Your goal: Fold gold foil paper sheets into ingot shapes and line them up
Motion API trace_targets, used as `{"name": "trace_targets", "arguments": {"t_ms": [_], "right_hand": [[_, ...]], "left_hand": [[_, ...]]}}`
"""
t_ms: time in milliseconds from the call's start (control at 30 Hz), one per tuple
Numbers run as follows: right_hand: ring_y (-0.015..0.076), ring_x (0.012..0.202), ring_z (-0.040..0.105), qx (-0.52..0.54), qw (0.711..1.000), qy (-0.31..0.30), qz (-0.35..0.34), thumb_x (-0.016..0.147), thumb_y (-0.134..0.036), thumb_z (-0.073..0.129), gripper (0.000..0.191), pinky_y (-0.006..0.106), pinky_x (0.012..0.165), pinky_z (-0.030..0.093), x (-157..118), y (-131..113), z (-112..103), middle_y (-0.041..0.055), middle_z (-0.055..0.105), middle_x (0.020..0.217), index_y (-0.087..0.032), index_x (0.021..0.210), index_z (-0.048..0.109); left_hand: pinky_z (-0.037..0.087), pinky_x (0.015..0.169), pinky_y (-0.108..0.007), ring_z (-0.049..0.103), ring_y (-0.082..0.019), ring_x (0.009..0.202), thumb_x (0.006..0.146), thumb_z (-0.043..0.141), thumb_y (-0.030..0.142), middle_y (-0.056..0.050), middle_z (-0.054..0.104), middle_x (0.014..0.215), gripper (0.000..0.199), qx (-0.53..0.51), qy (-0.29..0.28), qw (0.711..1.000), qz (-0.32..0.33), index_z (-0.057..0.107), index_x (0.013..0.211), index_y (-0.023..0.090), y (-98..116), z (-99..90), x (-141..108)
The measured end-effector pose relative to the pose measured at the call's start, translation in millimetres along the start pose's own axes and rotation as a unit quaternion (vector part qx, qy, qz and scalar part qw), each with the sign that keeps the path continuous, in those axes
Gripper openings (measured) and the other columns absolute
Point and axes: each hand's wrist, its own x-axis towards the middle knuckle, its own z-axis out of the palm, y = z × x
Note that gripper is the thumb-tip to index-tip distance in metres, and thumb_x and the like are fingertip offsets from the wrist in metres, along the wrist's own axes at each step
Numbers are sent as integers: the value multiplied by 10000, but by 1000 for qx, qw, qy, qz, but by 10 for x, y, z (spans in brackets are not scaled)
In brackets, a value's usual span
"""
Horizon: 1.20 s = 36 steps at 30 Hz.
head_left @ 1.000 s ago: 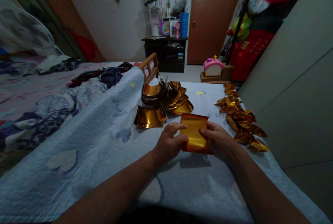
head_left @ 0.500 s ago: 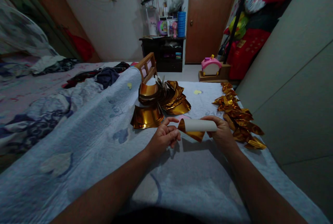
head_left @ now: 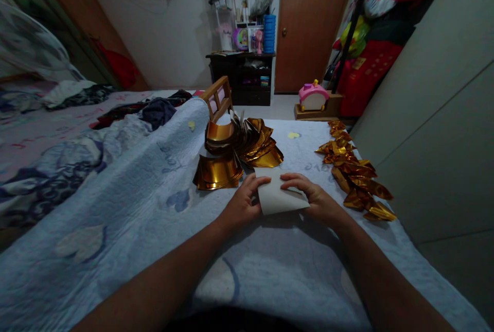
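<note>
Between my two hands is a sheet of paper, its pale side facing me and its far edge bent over. My left hand grips its left side, with the thumb low and fingers on top. My right hand is closed on the right side, fingertips pressing the pale face. Just beyond lie fanned stacks of gold foil paper on the bedspread. To the right, a row of folded gold paper pieces runs along the bed's edge.
A light blue quilted bedspread lies under everything. A small wooden frame stands behind the stacks. Crumpled clothes lie at left. A pale cabinet wall rises close on the right. A pink toy sits beyond the bed.
The sheet has turned from a rolled shape with its gold side partly showing to a flatter, pale-faced one. My left hand has closed on it; my right hand has shifted slightly left.
</note>
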Motion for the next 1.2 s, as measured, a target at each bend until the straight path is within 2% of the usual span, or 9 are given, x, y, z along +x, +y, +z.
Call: {"name": "trace_targets", "arguments": {"t_ms": [167, 300, 567, 733, 833, 900, 967, 1067, 1200], "right_hand": [[264, 1325, 490, -39, 996, -85, 16, 632, -21, 624, 553, 446, 1114, 374, -23, 52, -31, 66, 535, 1387, -281, 1108, 731], [273, 1275, 529, -58, 992, -111, 17, 651, -45, 654, 506, 435, 1076, 412, -23, 36, -47, 72, 564, 1350, -276, 1091, 743], [182, 915, 653, -106, 985, -134, -11, 775, -217, 733, 195, 264, 738, 521, -23, -49, -48, 57, 644, 1148, -266, 959, 776], [176, 875, 654, -120, 983, -135, -21, 796, -174, 683, 170, 285, 765, 517, -23, -23, -27, 48, 678, 1067, -267, 898, 782], [218, 983, 644, -139, 983, -107, -43, 791, -186, 689, 141, 358, 875, 504, -28, -7, -13, 51, 692, 1110, -271, 870, 770], [242, 1052, 632, -141, 984, -98, -45, 779, -168, 672, 146, 382, 909, 492, -30, -28, -4, 55, 692, 1161, -261, 851, 758], [225, 974, 658, -124, 985, -116, -15, 775, -138, 616, 186, 342, 834, 510, -32, -72, 3, 58, 708, 1111, -237, 865, 745], [170, 735, 646, -108, 982, -144, 50, 786, -148, 552, 217, 259, 654, 483, -33, -147, 8, 27, 703, 834, -203, 899, 729], [146, 614, 570, -129, 976, -143, 98, 811, -203, 538, 158, 237, 566, 418, -27, -203, 13, 3, 633, 677, -177, 801, 694]], "left_hand": [[483, 954, -407, 555, -246, 1061, 788, 708, 170, -86, 568, 1114, 491, 192, -7, 981, 38, 653, 1272, 228, -34, -73, -38], [498, 837, -381, 531, -225, 924, 806, 714, 234, -70, 545, 1003, 331, 272, -13, 960, 66, 736, 1136, 243, -44, -103, -73], [452, 1002, -483, 446, -311, 1191, 719, 725, 115, -92, 504, 1361, 276, 281, -55, 948, 140, 781, 945, 265, 13, -98, -149], [365, 1089, -541, 373, -344, 1294, 768, 704, 142, -94, 441, 1445, 146, 282, -9, 949, 139, 770, 848, 245, 50, -92, -165], [378, 1100, -490, 432, -316, 1314, 806, 644, 133, -105, 486, 1443, 130, 237, -57, 960, 138, 726, 867, 213, 67, -99, -144], [463, 1007, -384, 561, -251, 1200, 847, 565, 119, -111, 585, 1338, 169, 179, -113, 971, 108, 684, 935, 200, 73, -97, -133], [498, 862, -305, 644, -201, 993, 881, 514, 136, -83, 684, 1107, 176, 139, -146, 977, 65, 653, 972, 192, 81, -87, -129], [442, 678, -253, 611, -155, 729, 894, 521, 183, -14, 666, 811, 117, 122, -146, 982, 7, 634, 923, 179, 106, -69, -131], [396, 643, -233, 561, -128, 672, 888, 543, 201, 22, 614, 729, 94, 82, -124, 988, -30, 631, 865, 175, 145, -48, -126]]}}
